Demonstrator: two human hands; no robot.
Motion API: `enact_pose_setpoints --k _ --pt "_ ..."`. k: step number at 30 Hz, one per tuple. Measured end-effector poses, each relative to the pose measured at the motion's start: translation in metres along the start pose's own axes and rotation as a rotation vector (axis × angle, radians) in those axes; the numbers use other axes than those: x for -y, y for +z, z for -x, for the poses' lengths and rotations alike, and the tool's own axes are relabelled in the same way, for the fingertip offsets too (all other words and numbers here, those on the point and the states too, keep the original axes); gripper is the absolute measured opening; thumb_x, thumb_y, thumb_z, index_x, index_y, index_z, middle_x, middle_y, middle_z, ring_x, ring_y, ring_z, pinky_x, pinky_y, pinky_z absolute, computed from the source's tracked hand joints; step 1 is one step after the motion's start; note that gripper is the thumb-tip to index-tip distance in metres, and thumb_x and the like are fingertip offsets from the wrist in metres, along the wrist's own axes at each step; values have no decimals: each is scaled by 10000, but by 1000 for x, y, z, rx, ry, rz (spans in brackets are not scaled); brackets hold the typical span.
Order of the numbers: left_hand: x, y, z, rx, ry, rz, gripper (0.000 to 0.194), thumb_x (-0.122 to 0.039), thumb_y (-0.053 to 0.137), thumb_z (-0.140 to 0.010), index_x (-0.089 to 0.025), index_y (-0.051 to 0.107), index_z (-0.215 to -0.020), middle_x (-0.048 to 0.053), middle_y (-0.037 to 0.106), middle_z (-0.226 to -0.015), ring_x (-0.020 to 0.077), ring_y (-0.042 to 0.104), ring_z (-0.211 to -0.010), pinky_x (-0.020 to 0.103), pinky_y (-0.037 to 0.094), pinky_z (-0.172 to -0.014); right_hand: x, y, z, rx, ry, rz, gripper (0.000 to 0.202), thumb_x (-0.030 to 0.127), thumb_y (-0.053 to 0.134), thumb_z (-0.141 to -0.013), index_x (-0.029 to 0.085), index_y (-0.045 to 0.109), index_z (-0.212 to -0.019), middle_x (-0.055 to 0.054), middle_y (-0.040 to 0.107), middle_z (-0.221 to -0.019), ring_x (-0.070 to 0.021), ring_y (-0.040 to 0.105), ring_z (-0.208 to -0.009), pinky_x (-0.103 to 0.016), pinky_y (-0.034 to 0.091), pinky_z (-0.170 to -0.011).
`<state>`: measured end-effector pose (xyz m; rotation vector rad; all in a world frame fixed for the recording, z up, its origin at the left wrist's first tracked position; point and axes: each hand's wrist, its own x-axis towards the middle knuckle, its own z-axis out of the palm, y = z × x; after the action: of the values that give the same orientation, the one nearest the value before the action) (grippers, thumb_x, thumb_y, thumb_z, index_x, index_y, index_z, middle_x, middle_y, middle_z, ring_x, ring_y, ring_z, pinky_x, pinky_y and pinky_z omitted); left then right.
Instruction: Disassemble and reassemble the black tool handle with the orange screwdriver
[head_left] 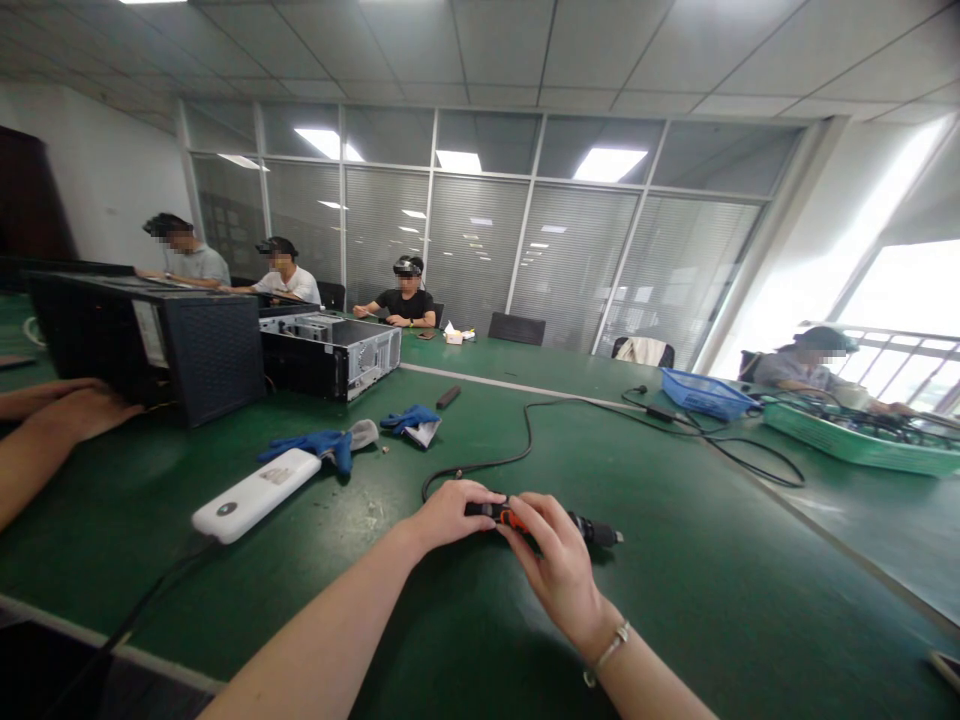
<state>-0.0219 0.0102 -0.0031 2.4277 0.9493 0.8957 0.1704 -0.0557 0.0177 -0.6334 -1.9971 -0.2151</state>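
Low over the green table (675, 620), both my hands are closed on a black and orange electric screwdriver (510, 516). Its black front end and metal tip point to the right. My left hand (454, 515) grips the rear end, fingers wrapped over it. Around the middle, by the orange part, the fingers of my right hand (555, 555) hold the body and hide some of it. A black cord (529, 430) curves away from behind my left hand and runs across the table to the right.
Blue-grey gloves (337, 447) and a white power bank-like box (259, 495) lie to the left. Behind them stand open computer cases (217, 350), another person's hands at one. Blue (705, 393) and green baskets (862, 440) sit at right. Several people sit around the table.
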Motion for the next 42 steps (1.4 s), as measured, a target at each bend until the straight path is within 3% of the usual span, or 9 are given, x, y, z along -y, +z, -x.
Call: enact_pose_setpoints --k 4,10,14,17,23,29,33,36,42 --pt "0 0 0 8 -7 -10 349 -262 695 -786 -232 668 -1133 20 688 -1028 189 639 -935 262 456 -857 3 1 0 -65 48 1 453 104 511 -896 318 494 -1294 -76 542 -1036 -176 595 -887 -321 557 -727" --pt "0 1 -1 6 -5 -31 274 -230 687 -784 -220 701 -1058 14 690 -1011 187 637 -918 252 452 -847 9 1 0 28 13 -58 529 73 421 -905 261 368 -1397 -135 523 -1194 -223 565 -1078 -388 545 -854" --pt "-1 1 0 5 -19 -21 350 -263 673 -802 -234 660 -1150 24 686 -1037 188 637 -930 265 454 -862 6 2 2 -45 25 4 477 132 551 -874 288 462 -1315 -106 517 -1105 -208 594 -956 -373 564 -774" --pt "-3 1 0 1 -17 -15 349 -272 686 -791 -227 668 -1137 28 685 -1029 189 639 -920 262 458 -856 3 2 3 -73 23 22 482 100 516 -887 295 455 -1324 -87 551 -1024 -190 602 -900 -339 566 -733" --pt "-6 7 -2 17 22 -37 236 -233 670 -797 -219 711 -1029 24 694 -984 190 642 -896 254 459 -837 9 1 4 -19 -30 9 576 71 482 -870 255 360 -1403 -137 541 -1201 -237 573 -1082 -399 543 -852" --pt "-8 9 -2 27 32 -4 291 -276 687 -797 -222 690 -1083 22 688 -986 184 643 -895 245 457 -825 0 1 7 -100 6 42 512 83 528 -870 291 439 -1330 -91 571 -1029 -196 615 -902 -351 560 -734" --pt "-11 7 -3 54 30 1 268 -277 679 -807 -221 694 -1069 17 687 -965 177 640 -863 238 457 -814 2 -1 7 -38 -3 32 515 84 435 -900 250 373 -1384 -123 593 -1140 -220 604 -1031 -376 558 -807" --pt "-13 6 -3 54 16 -14 275 -297 668 -816 -228 690 -1080 23 686 -977 183 637 -867 243 458 -812 5 -2 4 -41 -16 29 550 92 475 -881 254 347 -1390 -135 561 -1201 -237 579 -1082 -411 546 -843" --pt "-12 7 -2 39 7 -25 291 -299 676 -809 -224 685 -1091 20 674 -954 178 638 -851 234 456 -781 -1 -1 6 -110 31 39 503 89 530 -867 278 429 -1323 -89 590 -1023 -205 615 -924 -362 558 -747"
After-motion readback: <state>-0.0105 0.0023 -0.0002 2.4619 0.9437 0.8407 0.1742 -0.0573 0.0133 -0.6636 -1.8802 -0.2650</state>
